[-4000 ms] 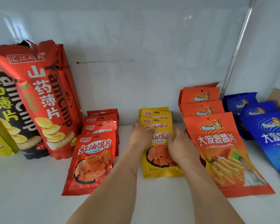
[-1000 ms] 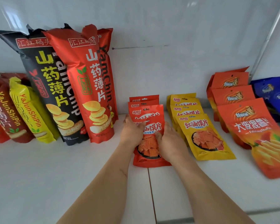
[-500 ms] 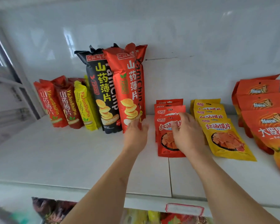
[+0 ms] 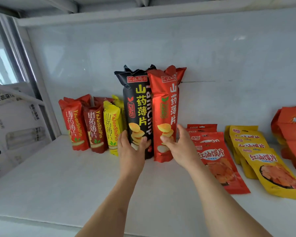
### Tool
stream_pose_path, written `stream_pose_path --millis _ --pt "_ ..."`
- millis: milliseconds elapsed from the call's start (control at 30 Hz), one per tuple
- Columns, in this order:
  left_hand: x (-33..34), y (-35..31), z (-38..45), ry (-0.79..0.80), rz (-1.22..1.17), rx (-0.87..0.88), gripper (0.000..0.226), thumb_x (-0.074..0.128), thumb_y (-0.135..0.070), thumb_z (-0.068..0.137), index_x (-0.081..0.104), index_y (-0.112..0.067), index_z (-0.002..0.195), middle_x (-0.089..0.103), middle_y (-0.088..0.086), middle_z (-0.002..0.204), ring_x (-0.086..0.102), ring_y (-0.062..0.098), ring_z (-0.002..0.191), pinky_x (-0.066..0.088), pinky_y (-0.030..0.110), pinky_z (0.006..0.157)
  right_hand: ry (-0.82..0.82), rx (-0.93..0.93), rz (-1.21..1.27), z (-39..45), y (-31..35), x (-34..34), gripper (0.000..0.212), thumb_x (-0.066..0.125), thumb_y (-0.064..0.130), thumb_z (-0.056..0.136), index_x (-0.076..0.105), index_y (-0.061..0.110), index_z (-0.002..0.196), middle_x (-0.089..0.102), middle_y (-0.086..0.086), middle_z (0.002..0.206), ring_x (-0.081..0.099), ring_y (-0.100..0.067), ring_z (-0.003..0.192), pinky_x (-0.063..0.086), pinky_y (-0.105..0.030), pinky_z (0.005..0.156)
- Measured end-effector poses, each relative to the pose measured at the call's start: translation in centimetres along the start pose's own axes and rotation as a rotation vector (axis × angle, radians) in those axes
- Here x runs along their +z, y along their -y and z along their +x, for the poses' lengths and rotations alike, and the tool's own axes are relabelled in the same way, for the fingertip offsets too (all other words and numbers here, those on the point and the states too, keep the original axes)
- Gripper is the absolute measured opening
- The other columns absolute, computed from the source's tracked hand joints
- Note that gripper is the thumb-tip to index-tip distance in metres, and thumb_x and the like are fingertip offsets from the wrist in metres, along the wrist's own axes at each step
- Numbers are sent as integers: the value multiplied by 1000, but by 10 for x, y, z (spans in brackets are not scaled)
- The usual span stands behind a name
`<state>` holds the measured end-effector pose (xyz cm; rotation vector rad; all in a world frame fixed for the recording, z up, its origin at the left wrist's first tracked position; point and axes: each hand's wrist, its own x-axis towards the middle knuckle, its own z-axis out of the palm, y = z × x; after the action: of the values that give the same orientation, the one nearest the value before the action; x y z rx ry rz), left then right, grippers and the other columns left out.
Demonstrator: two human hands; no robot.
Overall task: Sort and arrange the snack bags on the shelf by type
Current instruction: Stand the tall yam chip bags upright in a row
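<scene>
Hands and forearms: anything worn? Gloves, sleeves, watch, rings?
Nothing worn that shows. The left hand and right hand have no gloves or visible rings. Both forearms are unsleeved down to the frame's bottom edge, with no watch, band or markings at the wrists.

Two tall yam chip bags [image 4: 150,113], three small yam bags [image 4: 92,127], four red pouches [image 4: 212,151], yellow pouches [image 4: 256,154] uncountable.
</scene>
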<state>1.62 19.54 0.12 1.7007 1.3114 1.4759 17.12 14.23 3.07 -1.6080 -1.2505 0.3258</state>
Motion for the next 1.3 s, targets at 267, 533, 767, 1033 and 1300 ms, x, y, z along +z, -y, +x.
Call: stream_pose_path --millis 267,533,767,1033,1300 --pt "-1 33 38 238 -211 -2 72 84 -41 78 40 -31 134 56 -15 131 52 5 123 43 28 102 -42 71 155 3 -21 34 79 83 48 69 36 48 133 51 37 107 55 3 107 45 -27 93" --pt "-5 51 50 390 -258 -90 64 87 -43 72 48 -36 122 64 -25 118 59 -16 102 49 6 78 56 92 253 8 -39 37 64 81 13 79 41 53 110 54 28 113 57 20 90 47 -4 67" --pt "-34 65 63 563 -225 -83 70 84 -45 75 50 -34 136 64 -28 123 58 -5 117 47 27 103 105 147 159 5 -48 30 75 84 45 72 37 47 130 43 11 130 48 -1 112 42 -18 88" --pt "-63 74 52 609 -297 -139 76 86 -41 77 48 -34 142 63 -17 135 57 8 127 45 43 111 129 145 206 4 -55 40 80 86 60 59 48 39 126 62 19 121 60 -5 116 54 -28 92" --pt "-91 76 30 576 -330 -196 70 83 -31 79 50 -32 141 66 -15 131 62 9 123 47 42 108 102 100 26 3 -40 58 99 71 84 55 37 46 140 56 14 132 56 -10 121 51 -41 99"
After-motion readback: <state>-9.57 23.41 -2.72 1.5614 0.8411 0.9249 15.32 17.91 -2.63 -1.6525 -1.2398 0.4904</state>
